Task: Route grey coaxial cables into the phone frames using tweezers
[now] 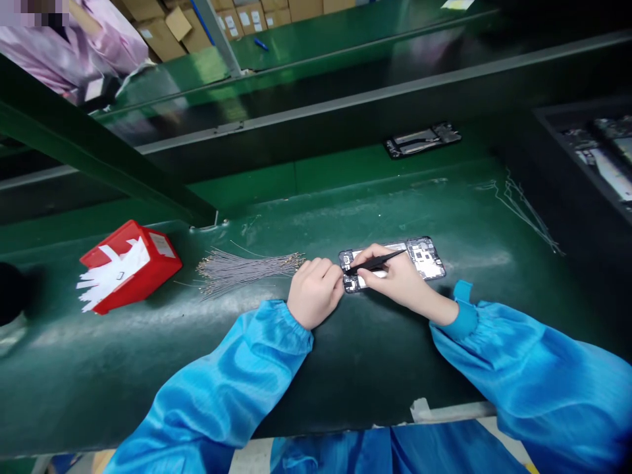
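An opened phone (pixel 425 259) lies flat on the green mat, its inner boards showing. My right hand (pixel 395 280) rests over its middle, closed on black tweezers (pixel 378 261) whose tips reach down to the phone's left end. Curled at that same end is my left hand (pixel 316 289), fingers folded in; whether anything is pinched in them is hidden. Just left of it lies a bundle of thin grey cables (pixel 247 270) with small gold-coloured ends, its right tips close to the knuckles.
A red bin (pixel 162 263) with white paper strips stands at left. Several loose wires (pixel 526 210) lie at right, near a dark tray (pixel 557 138) of phone parts. Another opened phone (pixel 422 140) sits at the back. A person in pink (pixel 108 49) is across the bench.
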